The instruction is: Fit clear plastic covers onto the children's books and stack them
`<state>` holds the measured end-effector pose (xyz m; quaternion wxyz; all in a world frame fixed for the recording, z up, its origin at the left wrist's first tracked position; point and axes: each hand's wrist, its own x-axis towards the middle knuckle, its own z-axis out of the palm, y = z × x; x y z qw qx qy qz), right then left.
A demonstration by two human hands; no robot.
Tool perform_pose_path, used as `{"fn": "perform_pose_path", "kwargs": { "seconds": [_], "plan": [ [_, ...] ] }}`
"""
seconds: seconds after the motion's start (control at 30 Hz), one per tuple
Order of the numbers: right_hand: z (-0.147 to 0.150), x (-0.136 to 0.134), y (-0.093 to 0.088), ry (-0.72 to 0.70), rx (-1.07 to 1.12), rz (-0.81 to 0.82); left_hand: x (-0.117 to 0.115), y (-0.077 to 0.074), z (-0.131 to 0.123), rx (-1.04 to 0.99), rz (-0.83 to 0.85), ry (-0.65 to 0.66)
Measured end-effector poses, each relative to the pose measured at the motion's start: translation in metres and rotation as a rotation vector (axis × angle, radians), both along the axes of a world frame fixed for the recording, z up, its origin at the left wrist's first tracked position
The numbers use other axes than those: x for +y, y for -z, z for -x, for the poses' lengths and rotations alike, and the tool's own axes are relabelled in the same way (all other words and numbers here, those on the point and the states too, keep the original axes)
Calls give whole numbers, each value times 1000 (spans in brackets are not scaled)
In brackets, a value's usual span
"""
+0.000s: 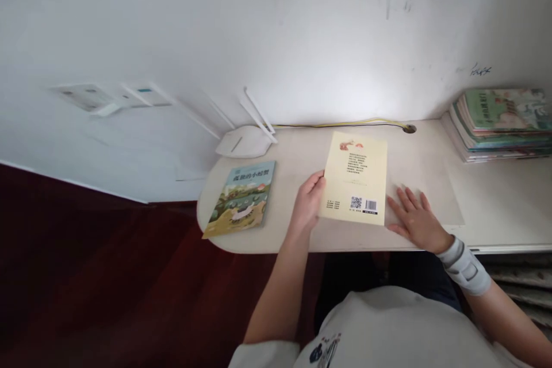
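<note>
A pale yellow book point(354, 178) shows its back cover, with printed text, a QR code and a barcode, above the middle of the white table point(293, 230). My left hand point(309, 198) grips its left edge, thumb on top and the fingers partly hidden beneath. To the right of the book, my right hand point(416, 217) lies flat on the table with its fingers spread, holding nothing. A grey band wraps that wrist. Left of my left hand lies a picture book point(244, 198) with a blue-green cover showing a crab.
A white router point(245, 142) with upright antennas stands at the back left against the wall. Yellow and black cables point(336, 124) run along the wall to a round hole point(409, 129). At the back right sits a stack of books point(502, 123). The table's left end is rounded.
</note>
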<state>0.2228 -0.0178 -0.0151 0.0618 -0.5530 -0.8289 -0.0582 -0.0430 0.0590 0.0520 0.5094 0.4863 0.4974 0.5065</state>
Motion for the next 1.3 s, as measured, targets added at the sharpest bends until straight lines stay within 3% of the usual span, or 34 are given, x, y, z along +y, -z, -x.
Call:
{"fn": "perform_pose_path", "kwargs": {
  "seconds": [0.13,0.27,0.53,0.63,0.8,0.97,1.2,1.3],
  "plan": [
    [0,1,2,11,15,-16,12,33,-10,75,82,19],
    [1,1,4,6,38,-55,14,44,-6,218,124,38],
    [0,0,4,6,75,-102,0,33,-18,554,2,77],
    [5,1,1,46,67,-82,-5,34,-20,547,-26,106],
    [18,2,-2,134,90,-85,-7,44,-20,574,-77,30],
    [20,1,-2,143,106,-98,-6,49,-19,621,-99,45],
    [20,-1,-7,134,58,-85,-10,42,-20,552,-85,103],
    [19,-2,-5,130,62,-105,-12,34,-21,428,-108,86]
  ]
}}
